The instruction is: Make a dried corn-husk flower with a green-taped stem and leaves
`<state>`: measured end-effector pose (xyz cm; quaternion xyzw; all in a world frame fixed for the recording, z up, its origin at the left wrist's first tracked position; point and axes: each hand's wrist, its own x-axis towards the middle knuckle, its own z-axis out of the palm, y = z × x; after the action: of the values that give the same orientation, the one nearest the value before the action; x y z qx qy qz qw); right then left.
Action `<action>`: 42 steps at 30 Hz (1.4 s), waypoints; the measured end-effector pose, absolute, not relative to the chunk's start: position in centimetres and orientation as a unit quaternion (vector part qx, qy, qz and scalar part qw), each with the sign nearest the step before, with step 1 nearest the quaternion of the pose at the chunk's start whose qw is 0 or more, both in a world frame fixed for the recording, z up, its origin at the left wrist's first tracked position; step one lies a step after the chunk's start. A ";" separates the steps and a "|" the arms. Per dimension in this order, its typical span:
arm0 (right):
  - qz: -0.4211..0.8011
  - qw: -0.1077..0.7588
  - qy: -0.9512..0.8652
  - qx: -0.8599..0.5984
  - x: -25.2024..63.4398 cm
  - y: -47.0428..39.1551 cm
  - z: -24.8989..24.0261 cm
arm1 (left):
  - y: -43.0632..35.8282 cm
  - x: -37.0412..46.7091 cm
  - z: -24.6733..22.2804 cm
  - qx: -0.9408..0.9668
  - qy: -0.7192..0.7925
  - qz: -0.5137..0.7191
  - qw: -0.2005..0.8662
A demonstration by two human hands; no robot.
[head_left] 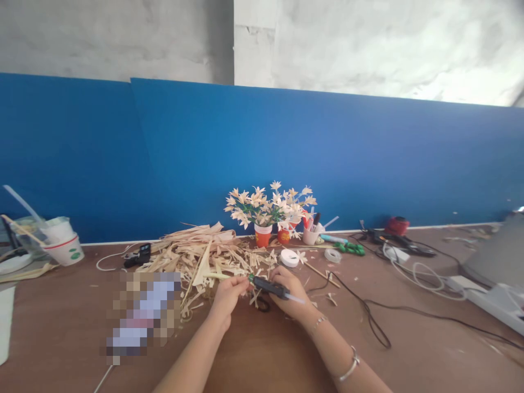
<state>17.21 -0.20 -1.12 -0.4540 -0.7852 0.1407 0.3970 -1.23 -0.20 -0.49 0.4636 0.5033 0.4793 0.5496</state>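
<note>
My right hand [290,292] is wrapped round a dark glue gun [268,286] with a translucent glue stick out of its back end. The gun's tip points left, toward my left hand [230,295]. The fingertips of my left hand are pinched together close to that tip, beside a small green piece [251,278]; what they hold is too small to make out. Behind my hands lies a heap of pale dried husk strips [204,251]. Pale flowers [262,204] stand in a red paper cup [262,236] at the back.
White tape roll [290,258], clear tape roll [332,255] and thin stick [323,274] lie behind my right hand. Black cable [370,316] and power strip [491,303] are at right. At left are a white cup [65,248] and a pixelated object [143,316].
</note>
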 end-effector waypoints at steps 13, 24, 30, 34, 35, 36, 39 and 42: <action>0.093 0.372 -0.812 -0.440 17.4 -1.2 0.8 | 0.6 -1.2 -1.8 0.566 0.525 0.456 0.443; 0.054 0.262 -0.797 -0.541 20.5 -2.0 2.8 | 0.4 -1.5 -0.6 0.521 0.475 0.536 0.464; 0.022 0.333 -0.632 -0.700 25.4 -1.9 4.2 | 0.8 -1.8 -0.8 0.439 0.470 0.569 0.513; 0.050 0.162 -0.538 -0.826 28.2 -1.5 2.3 | 0.5 -1.4 -0.6 0.434 0.468 0.559 0.529; 0.056 0.139 -0.526 -0.837 28.4 -1.4 1.7 | 0.5 -1.4 -0.6 0.439 0.468 0.554 0.530; 0.063 0.123 -0.518 -0.844 28.4 -1.3 1.1 | 0.4 -1.3 -0.6 0.445 0.468 0.549 0.531; 0.030 0.105 -0.506 -0.856 27.7 -1.1 0.4 | 0.4 -1.3 -0.6 0.466 0.460 0.536 0.533; -0.068 0.137 -0.533 -0.832 25.7 -1.1 1.2 | 0.2 -1.2 -0.6 0.470 0.457 0.523 0.545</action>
<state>25.68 -1.15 1.22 -0.8320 -0.5332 -0.0677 0.1374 -1.20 0.24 -0.57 0.4696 0.4566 0.5230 0.5454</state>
